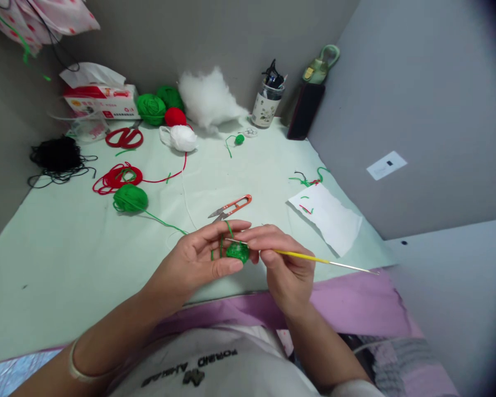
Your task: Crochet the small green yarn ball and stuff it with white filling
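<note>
Crocheting a small green piece [237,252], held just above the near edge of the counter [66,259]. To do it well, imo: keep the yarn w/ light even tension over the fingers, piece pinched close to the stitch being worked, hook turned only slightly so it's not splitting the strand.

Left hand [202,259] is pinching the green piece btw thumb and fingers, half closed, green yarn [165,223] looping over the index finger and trailing back to a green ball [130,198] on the counter.

Right hand [281,259] is closing narrow on a yellow crochet hook [306,257], pencil-style grip, tip at the piece; handle is pointing right.

Orange snips [231,207] are lying just beyond the hands, paper scrap [326,218] to the right.
</note>
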Tool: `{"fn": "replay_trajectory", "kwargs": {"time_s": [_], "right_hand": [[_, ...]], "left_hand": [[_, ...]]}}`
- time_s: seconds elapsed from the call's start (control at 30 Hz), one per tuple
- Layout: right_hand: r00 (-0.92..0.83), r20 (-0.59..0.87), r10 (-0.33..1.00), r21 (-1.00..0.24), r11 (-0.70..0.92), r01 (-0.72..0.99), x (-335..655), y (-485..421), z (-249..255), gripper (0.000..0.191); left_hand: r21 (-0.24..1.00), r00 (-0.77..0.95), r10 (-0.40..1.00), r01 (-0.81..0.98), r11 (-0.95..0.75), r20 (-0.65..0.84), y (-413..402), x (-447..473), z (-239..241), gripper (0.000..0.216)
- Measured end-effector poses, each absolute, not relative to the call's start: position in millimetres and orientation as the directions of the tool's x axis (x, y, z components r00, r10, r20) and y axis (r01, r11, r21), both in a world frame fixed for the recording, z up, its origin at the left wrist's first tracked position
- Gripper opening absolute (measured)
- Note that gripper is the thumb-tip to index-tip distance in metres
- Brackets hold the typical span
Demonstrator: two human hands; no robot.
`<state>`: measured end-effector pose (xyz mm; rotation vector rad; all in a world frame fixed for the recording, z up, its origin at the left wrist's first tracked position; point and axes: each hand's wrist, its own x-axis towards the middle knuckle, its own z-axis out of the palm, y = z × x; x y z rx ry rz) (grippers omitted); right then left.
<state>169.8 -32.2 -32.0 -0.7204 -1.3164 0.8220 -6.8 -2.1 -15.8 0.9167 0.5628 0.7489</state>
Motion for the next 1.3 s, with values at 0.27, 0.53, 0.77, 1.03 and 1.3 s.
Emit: {"fn": "replay_trajectory", "kwargs": {"time_s": [0.27,0.53,0.77,1.03,1.3], "right_hand": [[0.103,0.453,0.885,-0.861,0.465,-0.206,168.3,-32.8,-32.9,0.017],[0.006,0.365,0.931,-0.897,0.353,-0.268,176.6,-28.6,-31.4,0.016],[-0.046,0.403,0.914,-0.905,0.390,-0.171,181.3,-30.1,-27.4,0.017],[-0.154,0.525,0.837,-0.843,0.536,0.042,189.8,-31.8,-22.0,0.020],[-0.262,0.492,0.830,-0.852,0.520,0.050,196.6,-28.5,-19.1,0.020]], "left_hand": [[0.923,0.560,0.813,-0.210,0.322,-0.157,-6.0,-5.5,-17.1,0.050],[0.982,0.489,0.862,-0.054,0.181,-0.132,-1.2,-8.4,-13.8,0.046],[0.992,0.480,0.870,-0.001,0.126,-0.110,1.0,-7.5,-10.2,0.043],[0.993,0.433,0.895,0.095,0.074,-0.108,0.6,-4.9,-7.4,0.042],[0.982,0.425,0.895,0.178,0.063,-0.134,0.4,-1.8,-4.7,0.045]]}}
